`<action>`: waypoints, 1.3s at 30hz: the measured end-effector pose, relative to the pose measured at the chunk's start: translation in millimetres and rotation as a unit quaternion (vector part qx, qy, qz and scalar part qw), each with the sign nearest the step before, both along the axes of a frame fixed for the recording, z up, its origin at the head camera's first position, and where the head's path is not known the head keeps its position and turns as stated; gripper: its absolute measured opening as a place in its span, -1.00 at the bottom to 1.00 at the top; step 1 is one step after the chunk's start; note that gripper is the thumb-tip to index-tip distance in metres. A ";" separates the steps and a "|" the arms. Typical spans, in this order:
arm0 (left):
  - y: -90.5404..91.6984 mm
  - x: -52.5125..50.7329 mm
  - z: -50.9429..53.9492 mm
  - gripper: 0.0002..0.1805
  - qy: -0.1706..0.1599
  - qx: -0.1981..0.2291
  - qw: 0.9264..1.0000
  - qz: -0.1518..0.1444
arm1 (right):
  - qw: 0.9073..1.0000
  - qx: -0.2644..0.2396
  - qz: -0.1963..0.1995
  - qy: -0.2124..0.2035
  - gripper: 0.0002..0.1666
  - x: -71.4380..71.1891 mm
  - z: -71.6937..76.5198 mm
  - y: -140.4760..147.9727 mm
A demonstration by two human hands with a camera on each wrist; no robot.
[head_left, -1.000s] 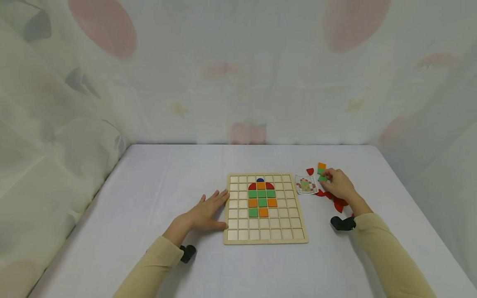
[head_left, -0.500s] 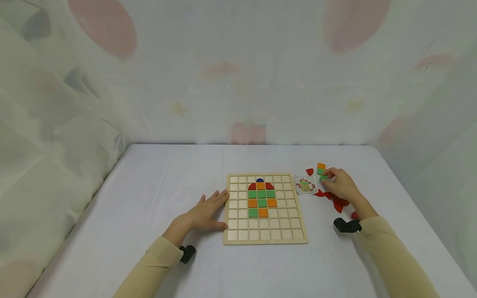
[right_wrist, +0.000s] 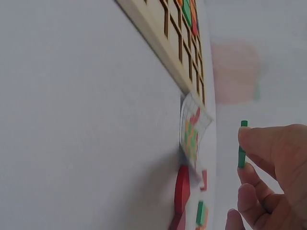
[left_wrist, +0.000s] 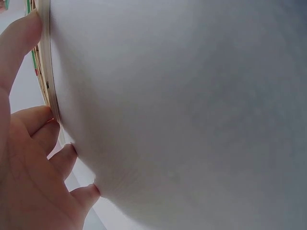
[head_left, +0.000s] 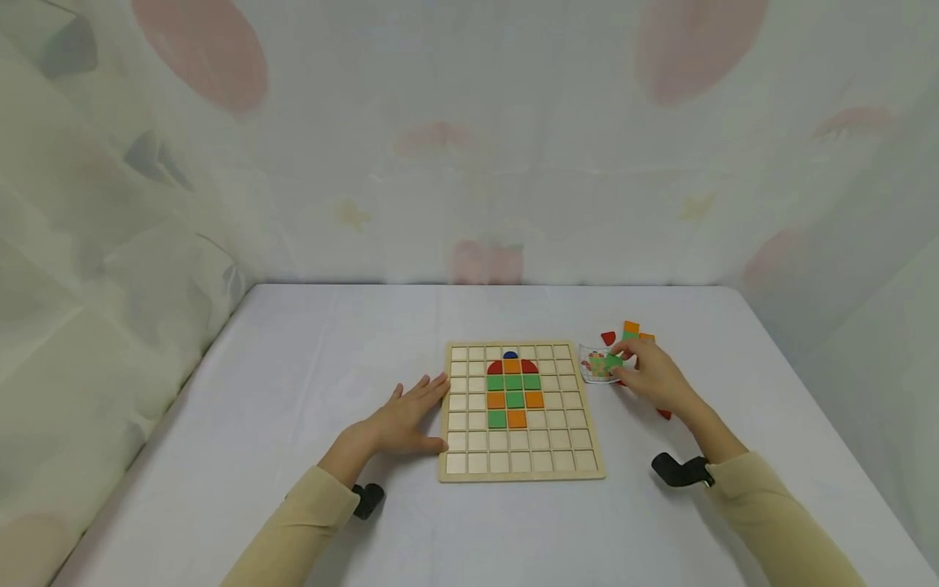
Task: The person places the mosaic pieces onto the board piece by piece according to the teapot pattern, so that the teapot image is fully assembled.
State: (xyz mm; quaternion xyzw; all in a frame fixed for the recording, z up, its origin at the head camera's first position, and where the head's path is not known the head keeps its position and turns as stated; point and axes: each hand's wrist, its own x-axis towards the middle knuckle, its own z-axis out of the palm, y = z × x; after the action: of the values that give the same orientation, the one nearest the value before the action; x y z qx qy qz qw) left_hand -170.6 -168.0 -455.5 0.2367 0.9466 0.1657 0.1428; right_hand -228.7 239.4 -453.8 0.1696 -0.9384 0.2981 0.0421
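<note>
My right hand [head_left: 656, 379] pinches a green square tile [head_left: 614, 361] between thumb and fingers, above the printed pattern card [head_left: 592, 373]. In the right wrist view the green tile [right_wrist: 242, 144] shows edge-on, raised off the table. A wooden grid board [head_left: 521, 477] bears a blue piece at the top, two red curved pieces, and several green and orange squares. My left hand [head_left: 403, 420] lies spread at the board's left edge, fingertips and thumb touching it; the left wrist view shows that hand [left_wrist: 36, 167] against the board's side [left_wrist: 46, 62].
Right of the board, behind the card, lie a red piece [head_left: 608, 337] and an orange tile [head_left: 632, 326] with a green one against it. More red pieces are partly hidden under my right hand; one red piece [right_wrist: 182, 189] shows in the right wrist view.
My right hand has lifted the green tile and moved left with it, over the card. An orange tile now shows behind the hand. My left hand has stayed in place.
</note>
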 end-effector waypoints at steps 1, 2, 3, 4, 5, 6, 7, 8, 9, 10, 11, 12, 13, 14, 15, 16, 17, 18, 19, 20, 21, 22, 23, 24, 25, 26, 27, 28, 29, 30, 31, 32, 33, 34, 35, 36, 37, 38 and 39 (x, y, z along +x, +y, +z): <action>-0.1 0.1 0.1 0.01 0.000 0.000 1.000 0.001 | 1.000 -0.002 0.008 0.006 -0.71 2.2 -0.5 -3.3; -0.2 0.1 0.0 0.01 0.000 0.000 1.000 0.001 | 1.000 -0.004 0.016 0.010 -0.71 4.6 -1.1 -6.6; -0.4 -0.1 -0.3 0.01 0.000 0.001 1.000 0.001 | 1.000 -0.005 0.022 0.015 -0.71 7.1 -1.9 -10.3; -0.5 -0.1 -0.5 0.01 0.000 0.001 1.000 0.001 | 1.000 -0.006 0.026 0.016 -0.72 9.5 -3.2 -14.0; -0.8 0.0 -0.7 0.01 0.000 0.001 1.000 0.001 | 0.999 -0.008 0.032 0.016 -0.72 12.2 -4.2 -17.8; -1.0 0.0 -0.9 0.02 0.001 0.002 1.000 0.001 | 0.999 -0.010 0.035 0.014 -0.72 14.8 -5.4 -21.3; -1.2 -0.2 -1.2 0.02 0.001 0.003 1.000 0.001 | 0.999 -0.011 0.038 0.012 -0.73 17.3 -6.3 -24.9; -1.4 -0.2 -1.4 0.02 0.001 0.003 1.000 0.001 | 0.999 -0.012 0.039 0.009 -0.72 19.9 -6.8 -28.6; -1.5 -0.1 -1.4 0.02 0.001 0.004 1.000 0.001 | 0.999 -0.014 0.039 0.005 -0.73 22.3 -7.3 -32.2; -1.5 -0.1 -1.3 0.02 0.001 0.004 1.000 0.001 | 0.999 -0.015 0.040 0.001 -0.73 24.3 -8.2 -35.5; -1.6 0.0 -1.2 0.02 0.001 0.004 1.000 0.001 | 0.999 -0.018 0.041 -0.004 -0.72 26.5 -8.5 -38.8; -1.7 0.0 -1.0 0.01 0.001 0.005 1.000 0.000 | 0.999 -0.021 0.041 -0.009 -0.73 28.3 -9.2 -42.0; -1.8 0.0 -0.9 0.01 0.001 0.005 1.000 0.000 | 0.999 -0.023 0.043 -0.012 -0.73 29.9 -10.0 -45.0; -2.0 0.1 -0.8 0.01 0.001 0.005 1.000 -0.001 | 0.999 -0.024 0.043 -0.016 -0.73 31.5 -10.6 -47.9; -2.1 0.1 -0.7 0.01 0.001 0.005 1.000 -0.001 | 0.999 -0.025 0.043 -0.019 -0.73 32.8 -11.5 -50.7; -2.3 0.0 -0.7 0.01 0.001 0.005 1.000 -0.001 | 0.998 -0.026 0.045 -0.022 -0.73 34.2 -12.2 -53.5; -2.5 -0.1 -0.8 0.01 0.001 0.005 1.000 -0.001 | 0.998 -0.028 0.048 -0.026 -0.73 35.6 -12.9 -56.1; -2.6 -0.3 -1.0 0.01 0.001 0.005 1.000 -0.001 | 0.998 -0.028 0.052 -0.027 -0.73 37.1 -13.5 -58.7; -2.7 -0.4 -1.0 0.01 0.001 0.004 1.000 -0.002 | 0.998 -0.028 0.057 -0.026 -0.73 38.6 -14.1 -61.2; -2.9 -0.6 -1.1 0.01 0.001 0.004 1.000 -0.002 | 0.997 -0.027 0.060 -0.026 -0.73 39.9 -14.8 -63.8; -3.0 -0.7 -1.1 0.01 0.001 0.004 1.000 -0.002 | 0.997 -0.029 0.064 -0.026 -0.73 41.1 -15.6 -66.2; -3.0 -0.8 -1.1 0.01 0.001 0.005 1.000 -0.002 | 0.997 -0.030 0.069 -0.026 -0.74 42.3 -16.2 -68.7; -3.0 -0.9 -1.1 0.01 0.000 0.005 1.000 -0.003 | 0.997 -0.029 0.071 -0.026 -0.74 43.3 -17.1 -71.0; -2.9 -0.8 -0.8 0.01 0.000 0.006 1.000 -0.003 | 0.997 -0.028 0.074 -0.023 -0.74 44.3 -17.7 -73.0; -2.8 -0.8 -0.8 0.01 0.000 0.007 1.000 -0.003 | 0.997 -0.026 0.074 -0.021 -0.74 45.1 -18.4 -75.0; -2.8 -0.8 -0.7 0.01 -0.001 0.008 1.000 -0.003 | 0.997 -0.025 0.073 -0.021 -0.74 45.8 -19.1 -77.1; -2.8 -0.6 -0.3 0.01 -0.001 0.008 1.000 -0.003 | 0.997 -0.023 0.072 -0.021 -0.74 46.4 -19.9 -79.0; -2.8 -0.5 -0.2 0.01 -0.001 0.008 1.000 -0.003 | 0.997 -0.019 0.073 -0.018 -0.74 47.1 -20.4 -81.0; -2.8 -0.4 0.0 0.01 -0.002 0.007 1.000 -0.002 | 0.997 -0.016 0.075 -0.013 -0.74 47.9 -20.8 -82.7; -2.8 -0.3 0.4 0.01 -0.002 0.006 1.000 -0.002 | 0.997 -0.012 0.078 -0.008 -0.74 48.5 -20.9 -84.5; -2.7 -0.1 0.8 0.01 -0.003 0.005 1.000 -0.001 | 0.997 -0.006 0.080 -0.003 -0.74 49.0 -21.0 -86.3; -2.6 0.0 1.1 0.02 -0.004 0.005 1.000 0.000 | 0.997 -0.002 0.083 0.004 -0.74 49.7 -20.9 -87.8; -2.5 0.1 1.3 0.02 -0.005 0.003 1.000 0.000 | 0.996 0.004 0.087 0.012 -0.74 50.2 -20.8 -89.4; -2.4 0.0 1.4 0.02 -0.005 0.003 1.000 0.001 | 0.996 0.009 0.090 0.020 -0.75 50.8 -20.4 -91.0; -2.3 0.2 1.6 0.02 -0.005 0.005 1.000 0.001 | 0.995 0.016 0.093 0.028 -0.74 51.0 -20.4 -92.4; -2.3 0.2 1.5 0.02 -0.005 0.005 1.000 0.001 | 0.995 0.022 0.093 0.033 -0.74 51.1 -20.2 -93.9; -2.3 0.2 1.4 0.02 -0.004 0.003 1.000 0.001 | 0.995 0.027 0.093 0.037 -0.74 51.4 -20.1 -95.2; -2.4 0.1 1.3 0.02 -0.004 0.003 1.000 0.000 | 0.994 0.032 0.093 0.040 -0.73 51.4 -20.2 -96.5; -2.5 0.2 1.3 0.02 -0.003 0.003 1.000 0.000 | 0.994 0.037 0.093 0.040 -0.73 51.3 -20.6 -97.6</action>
State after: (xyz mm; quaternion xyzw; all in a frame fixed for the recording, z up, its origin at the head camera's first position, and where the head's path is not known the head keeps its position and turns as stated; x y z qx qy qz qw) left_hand -170.4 -170.5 -454.2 0.2369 0.9456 0.1691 0.1455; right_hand -177.4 141.7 -474.4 0.2691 -0.9265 0.2592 0.0460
